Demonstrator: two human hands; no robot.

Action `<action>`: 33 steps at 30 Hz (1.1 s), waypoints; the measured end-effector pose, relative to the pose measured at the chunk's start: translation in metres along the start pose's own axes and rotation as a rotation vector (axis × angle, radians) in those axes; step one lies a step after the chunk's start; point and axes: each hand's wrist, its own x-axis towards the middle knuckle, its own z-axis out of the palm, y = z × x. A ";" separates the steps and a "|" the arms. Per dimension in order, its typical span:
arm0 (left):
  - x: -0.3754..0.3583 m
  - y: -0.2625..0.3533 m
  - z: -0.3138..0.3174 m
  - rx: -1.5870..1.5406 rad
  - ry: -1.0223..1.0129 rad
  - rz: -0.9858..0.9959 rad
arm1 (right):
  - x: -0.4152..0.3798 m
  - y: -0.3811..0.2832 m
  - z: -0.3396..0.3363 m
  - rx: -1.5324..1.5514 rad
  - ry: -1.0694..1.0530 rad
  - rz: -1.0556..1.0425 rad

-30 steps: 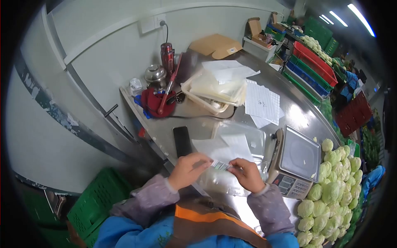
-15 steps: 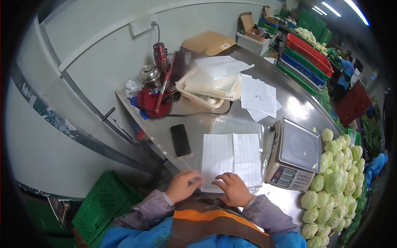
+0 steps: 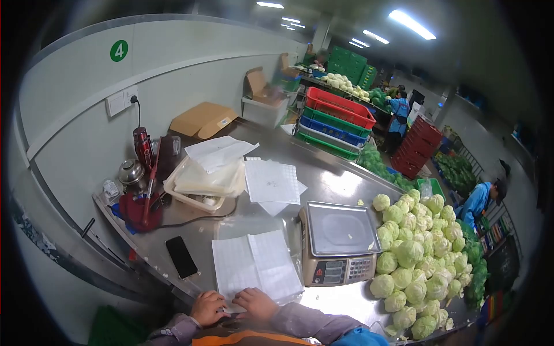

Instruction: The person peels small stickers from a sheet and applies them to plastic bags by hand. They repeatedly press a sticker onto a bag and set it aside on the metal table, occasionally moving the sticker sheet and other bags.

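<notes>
Steel counter (image 3: 337, 183), creased white paper (image 3: 262, 262) lying beside the scale (image 3: 340, 230).
Our left hand (image 3: 208, 308) and right hand (image 3: 255, 305) curl narrowly at the paper's near edge; whether they pinch it, we cannot tell. We judge handling this edge to be the step; shifting the paper would call for an even hold.

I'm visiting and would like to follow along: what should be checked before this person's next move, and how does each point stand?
1. Hands at the paper: ok; left hand and right hand are at its near edge.
2. Paper smooth: not ok; a crease runs down it.
3. Anything small held in the hands: cannot tell; the view doesn't show it.
4. Phone off the paper: ok; it lies apart, to the left.
5. Cabbages off the scale: ok; they're piled to its right.
6. Scale's reading: cannot tell; too small to read.
</notes>
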 end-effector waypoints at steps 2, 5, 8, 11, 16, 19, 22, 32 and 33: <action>0.003 0.006 -0.004 0.008 0.028 0.026 | -0.002 0.007 0.012 -0.049 -0.012 -0.011; 0.003 -0.004 0.000 0.039 -0.070 0.092 | 0.000 0.015 0.026 -0.093 -0.055 -0.037; 0.003 -0.014 0.013 0.005 -0.018 0.074 | 0.000 0.018 0.035 -0.074 -0.105 -0.018; 0.011 -0.019 0.014 -0.223 0.006 -0.037 | 0.001 0.011 0.023 -0.031 -0.030 0.012; 0.058 0.058 -0.084 -0.406 0.293 -0.131 | 0.041 -0.020 -0.052 0.262 0.483 0.192; 0.086 0.096 -0.141 -0.405 0.579 -0.014 | 0.056 -0.037 -0.118 0.484 0.526 0.244; 0.098 0.103 -0.168 -0.325 0.607 0.238 | 0.056 -0.046 -0.167 0.583 0.570 0.190; 0.082 0.116 -0.174 -0.332 0.402 0.240 | 0.049 -0.059 -0.184 0.611 0.431 0.249; 0.081 0.117 -0.174 -0.374 0.386 0.191 | 0.049 -0.059 -0.183 0.538 0.456 0.227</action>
